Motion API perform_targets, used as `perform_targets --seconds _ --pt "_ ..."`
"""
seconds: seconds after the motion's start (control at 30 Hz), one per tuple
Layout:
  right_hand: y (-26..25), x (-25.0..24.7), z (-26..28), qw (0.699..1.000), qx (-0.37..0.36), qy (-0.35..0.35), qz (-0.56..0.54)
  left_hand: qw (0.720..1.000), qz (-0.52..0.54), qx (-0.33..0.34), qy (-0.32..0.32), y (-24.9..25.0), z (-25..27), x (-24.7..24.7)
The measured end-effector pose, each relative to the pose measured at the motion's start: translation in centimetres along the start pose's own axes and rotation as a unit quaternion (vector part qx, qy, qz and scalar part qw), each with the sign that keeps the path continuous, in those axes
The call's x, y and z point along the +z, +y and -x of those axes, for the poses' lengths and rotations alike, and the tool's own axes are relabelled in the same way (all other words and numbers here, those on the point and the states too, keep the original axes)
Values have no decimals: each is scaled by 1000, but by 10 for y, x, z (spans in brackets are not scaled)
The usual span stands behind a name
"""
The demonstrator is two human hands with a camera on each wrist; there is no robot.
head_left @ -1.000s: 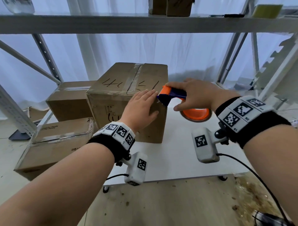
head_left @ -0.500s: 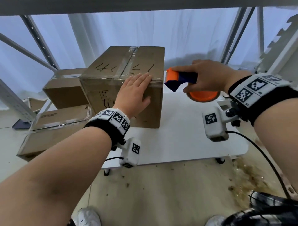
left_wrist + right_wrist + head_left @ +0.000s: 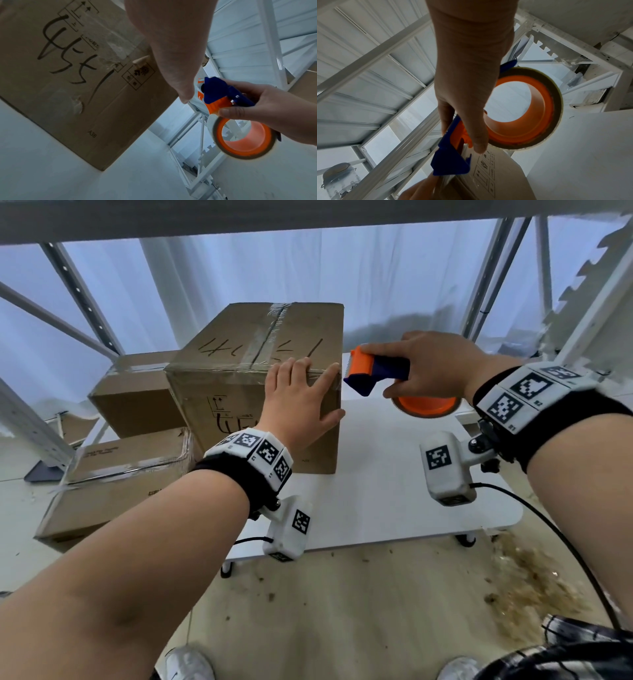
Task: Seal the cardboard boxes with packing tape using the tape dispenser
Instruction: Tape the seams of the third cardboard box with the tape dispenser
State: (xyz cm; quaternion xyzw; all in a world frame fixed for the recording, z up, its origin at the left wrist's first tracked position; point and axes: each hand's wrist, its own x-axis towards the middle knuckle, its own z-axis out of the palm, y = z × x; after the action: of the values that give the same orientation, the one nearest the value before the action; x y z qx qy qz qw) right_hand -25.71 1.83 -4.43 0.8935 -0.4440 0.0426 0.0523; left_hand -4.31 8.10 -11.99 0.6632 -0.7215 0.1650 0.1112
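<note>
Pressing flat left hand [image 3: 298, 402] on taped box [image 3: 239, 392]; right hand [image 3: 428, 368] gripping tape dispenser [image 3: 376, 371].

White tabletop under a metal shelving frame

The low white tabletop [image 3: 394, 491] stands on small wheels upon a beige floor [image 3: 342, 611] with brown crumbs and a stain at the right. Behind it hangs a white curtain [image 3: 376, 275]. Grey shelf posts [image 3: 82, 299] rise at both sides. White shoes [image 3: 186, 662] show below.
</note>
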Motion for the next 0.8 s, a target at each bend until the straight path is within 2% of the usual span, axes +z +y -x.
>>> perform_targets --seconds 0.17,0.3,0.47,0.6,0.8 --pt "1 3 2 1000 -1 0 -5 988 146 41 -11 -9 -7 -2" --pt "2 5 2 1000 -3 5 -18 973 231 -7 31 -9 -16 -3" --pt "9 5 6 999 -1 11 -47 974 212 -4 78 -6 -16 1" --pt "12 16 16 998 6 23 -62 978 192 4 83 -6 -13 0" --pt "38 24 35 998 47 19 -23 982 167 2 84 -5 -11 4"
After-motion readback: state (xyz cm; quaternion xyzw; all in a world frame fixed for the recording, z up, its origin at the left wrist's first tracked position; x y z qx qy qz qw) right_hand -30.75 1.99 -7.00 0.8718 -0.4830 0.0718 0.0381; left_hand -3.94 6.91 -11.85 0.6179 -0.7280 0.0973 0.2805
